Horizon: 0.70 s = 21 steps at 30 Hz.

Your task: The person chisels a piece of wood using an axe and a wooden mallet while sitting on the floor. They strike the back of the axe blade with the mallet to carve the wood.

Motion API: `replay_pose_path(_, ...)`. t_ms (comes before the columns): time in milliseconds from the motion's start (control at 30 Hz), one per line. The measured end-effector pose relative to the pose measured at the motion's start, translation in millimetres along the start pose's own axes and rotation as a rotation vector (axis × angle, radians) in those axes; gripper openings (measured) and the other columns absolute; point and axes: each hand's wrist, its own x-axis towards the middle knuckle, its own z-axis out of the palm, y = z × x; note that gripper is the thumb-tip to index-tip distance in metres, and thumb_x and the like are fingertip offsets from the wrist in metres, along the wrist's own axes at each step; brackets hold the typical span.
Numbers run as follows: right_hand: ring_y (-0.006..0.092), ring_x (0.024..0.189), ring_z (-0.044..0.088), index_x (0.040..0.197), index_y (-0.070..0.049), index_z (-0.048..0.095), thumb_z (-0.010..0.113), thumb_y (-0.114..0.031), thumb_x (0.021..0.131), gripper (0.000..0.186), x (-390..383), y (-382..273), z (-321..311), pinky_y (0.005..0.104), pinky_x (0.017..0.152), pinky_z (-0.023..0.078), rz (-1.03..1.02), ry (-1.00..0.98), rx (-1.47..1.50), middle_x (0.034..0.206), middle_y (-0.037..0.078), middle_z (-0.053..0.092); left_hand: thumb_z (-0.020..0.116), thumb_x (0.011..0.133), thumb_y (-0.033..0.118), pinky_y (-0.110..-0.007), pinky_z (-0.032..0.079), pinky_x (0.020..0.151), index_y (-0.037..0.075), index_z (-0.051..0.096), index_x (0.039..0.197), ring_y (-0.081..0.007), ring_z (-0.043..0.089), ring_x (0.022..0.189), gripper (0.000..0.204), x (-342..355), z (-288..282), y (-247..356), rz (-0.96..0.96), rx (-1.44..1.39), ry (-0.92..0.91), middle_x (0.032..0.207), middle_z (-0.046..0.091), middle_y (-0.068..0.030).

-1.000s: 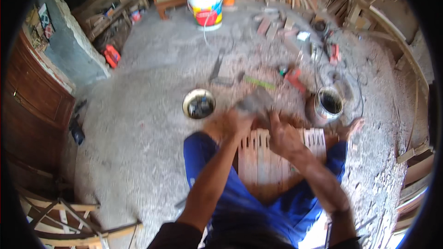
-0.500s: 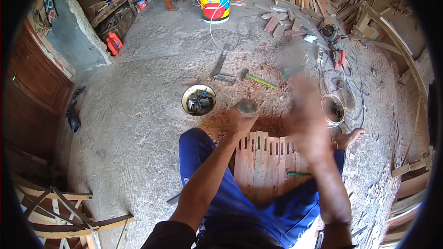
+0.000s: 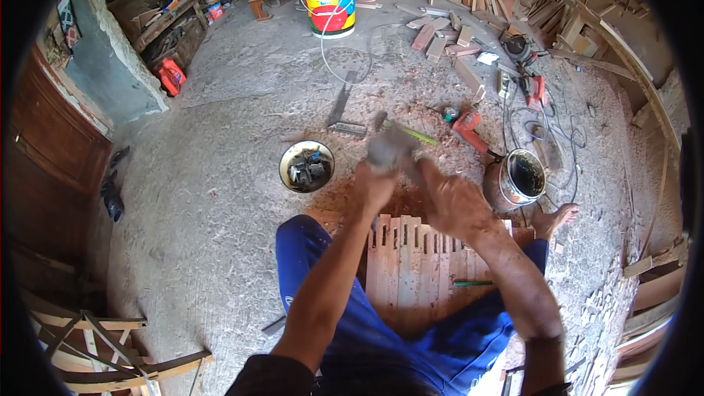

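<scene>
My left hand point(image 3: 375, 188) is closed round an upright tool, likely a chisel, mostly hidden, above a row of slotted pale wooden boards point(image 3: 396, 271) between my legs. My right hand point(image 3: 456, 205) grips the handle of a hammer point(image 3: 392, 148), whose grey, slightly blurred head covers the top of the upright tool; whether they touch I cannot tell. A green pencil-like stick point(image 3: 473, 282) lies on the boards.
Ahead lie a bowl of metal parts point(image 3: 306, 166), a paint can point(image 3: 513, 180), a red drill point(image 3: 469, 128), a yellow-green rule point(image 3: 419, 136) and cables. Further back stand a colourful bucket point(image 3: 328, 15) and wood offcuts point(image 3: 440, 33). A wooden door point(image 3: 44, 169) is left.
Half a second ago my right hand and hammer were raised to the right, blurred; they have swung down and left over my left hand, as they were a second ago.
</scene>
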Motion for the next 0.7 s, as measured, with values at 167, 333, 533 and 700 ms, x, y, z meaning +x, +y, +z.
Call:
replay_pose_path(167, 0.0443, 0.074, 0.070, 0.131, 0.003, 0.037, 0.057, -0.002, 0.080, 0.055, 16.8, -1.5, -18.0, 0.0510, 0.073, 0.060, 0.008, -0.178, 0.049, 0.080, 0.031, 0.067, 0.073, 0.084, 0.007, -0.029, 0.053, 0.067, 0.002, 0.069, 0.101, -0.0160, 0.067, 0.078, 0.018, 18.9, -14.0, 0.7, -0.297, 0.018, -0.046, 0.094, 0.073, -0.0093)
replay_pose_path(333, 0.0470, 0.072, 0.069, 0.131, 0.003, 0.038, 0.056, -0.003, 0.079, 0.056, 25.3, 23.6, 15.7, 0.0512, 0.069, 0.059, -0.045, -0.177, -0.028, 0.079, 0.033, 0.066, 0.074, 0.085, 0.012, -0.028, 0.055, 0.066, 0.002, 0.070, 0.097, -0.0198, 0.070, 0.078, 0.016, 6.7, -7.3, -14.1, 0.179, 0.192, -0.059, 0.090, 0.073, -0.0116)
replay_pose_path(533, 0.0330, 0.064, 0.069, 0.130, 0.003, 0.045, 0.066, -0.004, 0.083, 0.052, -30.4, 22.0, 39.6, 0.0435, 0.052, 0.059, -0.030, 0.019, 0.351, 0.072, 0.021, 0.063, 0.073, 0.084, 0.010, -0.035, 0.046, 0.050, 0.005, 0.062, 0.078, -0.0173, 0.061, 0.058, 0.014, 78.7, -13.0, -79.6, -0.727, -0.022, -0.218, 0.071, 0.064, -0.0078)
replay_pose_path(700, 0.0214, 0.054, 0.064, 0.132, 0.009, 0.044, 0.076, -0.012, 0.084, 0.061, -119.2, 21.3, 114.5, 0.0361, 0.050, 0.052, 0.414, -0.061, 0.898, 0.068, 0.013, 0.063, 0.070, 0.087, 0.014, -0.030, 0.036, 0.044, 0.010, 0.055, 0.076, -0.0121, 0.045, 0.046, 0.019, 89.5, -4.0, -107.3, -1.013, -0.119, -0.236, 0.061, 0.049, 0.0001)
